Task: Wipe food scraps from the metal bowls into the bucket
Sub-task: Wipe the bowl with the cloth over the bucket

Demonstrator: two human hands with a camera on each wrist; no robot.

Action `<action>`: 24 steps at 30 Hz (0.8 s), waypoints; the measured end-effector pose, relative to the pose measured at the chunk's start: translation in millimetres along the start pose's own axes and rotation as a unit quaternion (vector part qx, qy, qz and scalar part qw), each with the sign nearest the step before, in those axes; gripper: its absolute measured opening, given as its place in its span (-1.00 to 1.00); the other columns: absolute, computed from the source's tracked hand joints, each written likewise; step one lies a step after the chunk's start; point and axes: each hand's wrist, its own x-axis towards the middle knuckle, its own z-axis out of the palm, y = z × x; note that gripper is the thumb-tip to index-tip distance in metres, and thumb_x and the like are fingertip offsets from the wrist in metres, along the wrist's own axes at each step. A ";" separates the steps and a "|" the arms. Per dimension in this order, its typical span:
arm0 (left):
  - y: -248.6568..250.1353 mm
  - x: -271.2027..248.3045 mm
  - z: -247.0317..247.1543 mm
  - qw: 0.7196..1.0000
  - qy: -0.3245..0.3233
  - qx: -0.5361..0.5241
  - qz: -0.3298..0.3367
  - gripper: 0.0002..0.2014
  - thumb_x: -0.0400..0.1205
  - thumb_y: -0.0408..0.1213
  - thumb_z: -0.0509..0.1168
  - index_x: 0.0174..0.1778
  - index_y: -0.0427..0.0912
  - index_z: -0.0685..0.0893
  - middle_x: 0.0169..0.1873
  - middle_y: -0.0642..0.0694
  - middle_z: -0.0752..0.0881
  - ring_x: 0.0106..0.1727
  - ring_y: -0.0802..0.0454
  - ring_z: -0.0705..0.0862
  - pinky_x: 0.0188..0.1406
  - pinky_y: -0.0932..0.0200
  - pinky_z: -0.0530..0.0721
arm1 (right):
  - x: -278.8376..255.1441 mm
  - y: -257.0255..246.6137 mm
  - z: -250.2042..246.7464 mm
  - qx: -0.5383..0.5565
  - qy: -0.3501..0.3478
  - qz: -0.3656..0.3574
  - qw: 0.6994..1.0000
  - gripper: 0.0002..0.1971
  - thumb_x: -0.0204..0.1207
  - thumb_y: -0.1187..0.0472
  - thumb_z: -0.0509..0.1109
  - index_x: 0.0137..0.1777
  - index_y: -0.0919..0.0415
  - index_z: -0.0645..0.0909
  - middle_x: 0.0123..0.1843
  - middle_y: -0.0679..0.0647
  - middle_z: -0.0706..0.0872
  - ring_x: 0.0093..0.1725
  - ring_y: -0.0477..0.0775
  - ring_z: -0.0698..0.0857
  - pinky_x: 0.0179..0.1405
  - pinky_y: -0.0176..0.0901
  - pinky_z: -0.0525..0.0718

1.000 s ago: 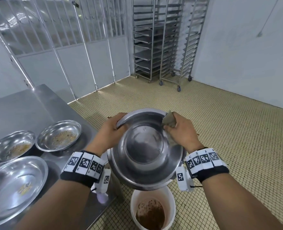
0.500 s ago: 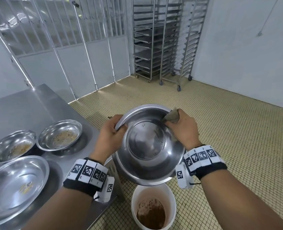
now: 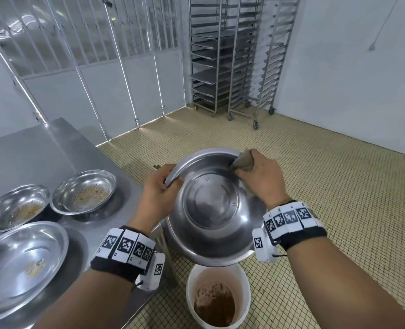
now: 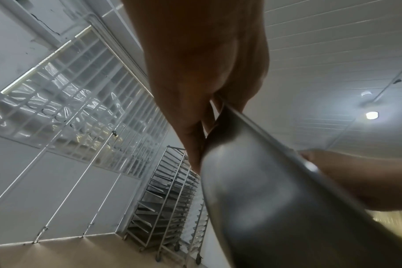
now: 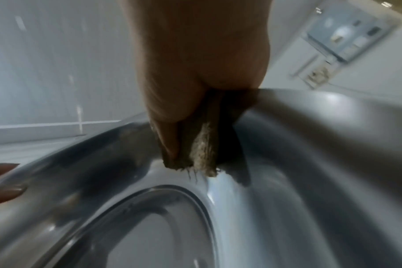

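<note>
A large metal bowl (image 3: 211, 205) is held tilted toward me above a white bucket (image 3: 218, 302) that has brown scraps in its bottom. My left hand (image 3: 161, 193) grips the bowl's left rim (image 4: 252, 119), thumb inside. My right hand (image 3: 258, 179) holds a brownish cloth (image 3: 241, 160) and presses it against the inner wall near the upper right rim. In the right wrist view the frayed cloth (image 5: 202, 150) sits on the bowl's wall (image 5: 310, 145). The bowl's inside looks shiny, with no scraps that I can make out.
On the steel table (image 3: 42, 150) at my left stand three more metal bowls: one with crumbs (image 3: 85, 191), another with crumbs (image 3: 16, 210), and a large one (image 3: 20, 267) nearest me. Wheeled tray racks (image 3: 232, 55) stand at the far wall. The floor is tiled.
The bowl has risen a little and tipped more upright toward me. My right hand with the cloth has stayed at the upper right rim, shifting slightly.
</note>
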 end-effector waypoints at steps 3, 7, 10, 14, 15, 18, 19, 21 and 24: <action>3.9 -0.5 3.3 1.000 0.030 -0.005 0.006 -0.87 0.71 -0.34 0.42 -0.10 -0.01 0.77 -0.34 0.18 0.74 -0.32 0.27 0.66 -0.32 0.37 0.62 | 0.3 0.2 -0.2 -0.004 0.023 0.009 1.000 -0.69 0.53 -0.03 0.55 0.16 0.05 0.59 -0.16 -0.10 0.70 -0.24 -0.03 0.66 -0.34 -0.24 0.52; 2.0 -1.0 1.6 0.990 0.130 -0.049 -0.020 -0.86 0.73 -0.35 0.37 -0.02 0.00 0.74 -0.23 0.02 0.78 -0.21 0.09 0.74 -0.24 0.16 0.68 | -24.6 12.3 23.8 0.186 0.040 0.144 0.971 -0.72 0.56 -0.01 0.56 0.17 0.07 0.66 -0.09 -0.14 0.75 -0.14 -0.16 0.74 -0.16 -0.25 0.72; 0.6 -2.7 4.2 0.990 0.132 -0.044 -0.017 -0.86 0.74 -0.37 0.33 0.07 -0.01 0.69 -0.12 -0.07 0.76 -0.12 0.00 0.72 -0.14 0.05 0.70 | -33.1 16.9 35.4 0.226 0.036 0.178 0.957 -0.83 0.56 0.02 0.57 0.04 -0.02 0.67 -0.08 -0.09 0.80 -0.10 -0.06 0.81 -0.07 -0.09 0.83; -0.5 9.9 -12.4 0.999 0.004 0.038 -0.015 -0.84 0.71 -0.41 0.31 0.08 -0.05 0.66 -0.21 0.13 0.71 -0.23 0.22 0.65 -0.16 0.05 0.64 | -26.6 18.9 17.9 0.185 0.031 0.105 0.977 -0.90 0.62 0.13 0.51 0.06 0.00 0.65 -0.08 -0.11 0.77 -0.08 -0.08 0.77 -0.17 -0.30 0.67; -0.2 14.1 -16.8 0.997 -0.036 0.062 -0.011 -0.82 0.70 -0.40 0.32 0.07 -0.01 0.68 -0.24 0.19 0.72 -0.24 0.23 0.66 -0.18 0.07 0.63 | -24.7 18.3 13.2 0.159 0.016 0.079 0.984 -0.89 0.62 0.13 0.50 0.09 0.02 0.66 -0.08 -0.12 0.77 -0.09 -0.12 0.76 -0.20 -0.34 0.63; 3.6 20.9 -19.2 0.987 -0.109 0.109 0.034 -0.82 0.70 -0.35 0.38 0.03 0.09 0.73 -0.26 0.26 0.74 -0.23 0.24 0.69 -0.22 0.20 0.60 | -19.8 13.8 11.0 0.089 -0.033 0.017 0.995 -0.81 0.59 0.14 0.53 0.17 0.06 0.69 -0.06 -0.13 0.78 -0.10 -0.09 0.75 -0.16 -0.32 0.61; 5.1 20.6 -17.7 0.988 -0.117 0.099 0.037 -0.83 0.72 -0.32 0.38 0.01 0.10 0.74 -0.27 0.24 0.75 -0.25 0.24 0.70 -0.23 0.27 0.60 | -18.4 12.9 12.1 0.071 -0.033 0.003 0.997 -0.77 0.57 0.12 0.55 0.19 0.07 0.69 -0.05 -0.11 0.79 -0.09 -0.05 0.75 -0.12 -0.26 0.64; 5.3 17.9 -14.4 0.993 -0.101 0.051 0.030 -0.86 0.73 -0.33 0.37 -0.01 0.02 0.78 -0.28 0.15 0.76 -0.26 0.19 0.71 -0.24 0.32 0.62 | -17.2 10.6 11.8 0.072 0.000 0.003 0.997 -0.74 0.55 0.10 0.57 0.19 0.07 0.68 -0.04 -0.10 0.79 -0.10 -0.03 0.75 -0.08 -0.22 0.67; 4.4 11.9 -10.4 1.000 -0.017 -0.008 -0.017 -0.87 0.74 -0.35 0.36 -0.07 -0.08 0.77 -0.33 0.06 0.73 -0.29 0.11 0.69 -0.29 0.22 0.64 | -27.1 9.1 14.3 0.135 0.051 0.064 0.987 -0.78 0.56 0.11 0.56 0.13 0.04 0.64 -0.09 -0.17 0.75 -0.14 -0.15 0.73 -0.15 -0.29 0.69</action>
